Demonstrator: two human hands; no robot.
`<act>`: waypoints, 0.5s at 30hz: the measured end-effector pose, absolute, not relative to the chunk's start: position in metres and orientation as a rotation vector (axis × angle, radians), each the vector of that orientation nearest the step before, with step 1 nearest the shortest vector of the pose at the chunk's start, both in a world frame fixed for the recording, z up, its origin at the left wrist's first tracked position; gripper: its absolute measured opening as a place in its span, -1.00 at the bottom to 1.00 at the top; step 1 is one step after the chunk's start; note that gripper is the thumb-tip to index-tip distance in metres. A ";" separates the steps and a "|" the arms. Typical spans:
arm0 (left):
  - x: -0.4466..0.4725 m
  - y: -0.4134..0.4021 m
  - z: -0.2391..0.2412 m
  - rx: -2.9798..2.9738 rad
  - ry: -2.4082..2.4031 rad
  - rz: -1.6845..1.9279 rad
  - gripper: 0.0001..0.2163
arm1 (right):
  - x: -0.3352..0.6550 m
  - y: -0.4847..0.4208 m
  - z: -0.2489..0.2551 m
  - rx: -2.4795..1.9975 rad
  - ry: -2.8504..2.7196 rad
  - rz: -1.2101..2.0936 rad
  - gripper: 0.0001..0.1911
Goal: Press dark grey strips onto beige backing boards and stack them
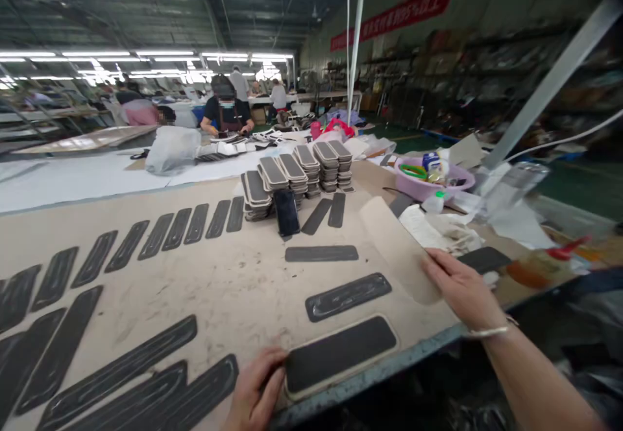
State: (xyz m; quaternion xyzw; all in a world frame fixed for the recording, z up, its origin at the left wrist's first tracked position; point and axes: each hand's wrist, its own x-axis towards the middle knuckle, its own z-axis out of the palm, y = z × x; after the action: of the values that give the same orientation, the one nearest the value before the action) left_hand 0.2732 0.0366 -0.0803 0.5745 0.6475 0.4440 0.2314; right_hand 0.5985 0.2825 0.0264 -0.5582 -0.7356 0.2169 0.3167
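Near the table's front edge lies a dark rectangular piece with rounded corners and a pale border point(341, 353). My left hand point(260, 382) is at its left end, fingers curled and pressed against the edge. On the right, my right hand point(462, 288) pinches the edge of a beige sheet with rounded corners point(396, 249); some of the fingers are hidden. Just beyond the bordered piece lies a dark strip with a glossy wet-looking outline point(348, 296). A plain dark strip point(321, 254) lies farther back.
Several glossy dark strips point(126, 366) cover the table's left side. Stacks of bordered pieces point(292, 168) stand at the back beside a black phone point(287, 213). A purple basin point(413, 187) and a red-tipped bottle point(540, 265) are at right. Across the table a co-worker point(226, 110) works.
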 end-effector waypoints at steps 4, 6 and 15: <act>0.273 0.047 -0.065 0.846 1.374 1.419 -0.48 | 0.582 0.209 0.031 -1.187 -2.143 0.991 -0.65; 0.277 0.049 -0.050 0.553 1.165 1.452 -0.38 | 0.574 0.185 0.025 -1.064 -2.273 1.222 -0.69; 0.283 0.030 -0.055 0.553 1.368 1.101 -0.54 | 0.567 0.193 -0.018 -1.248 -2.141 1.262 -0.71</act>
State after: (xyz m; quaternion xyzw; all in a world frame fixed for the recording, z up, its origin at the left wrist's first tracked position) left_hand 0.2833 0.0297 -0.0554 0.2391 0.5915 0.4760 0.6053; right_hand 0.5670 0.1932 -0.0179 -0.4413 -0.7574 0.4466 0.1792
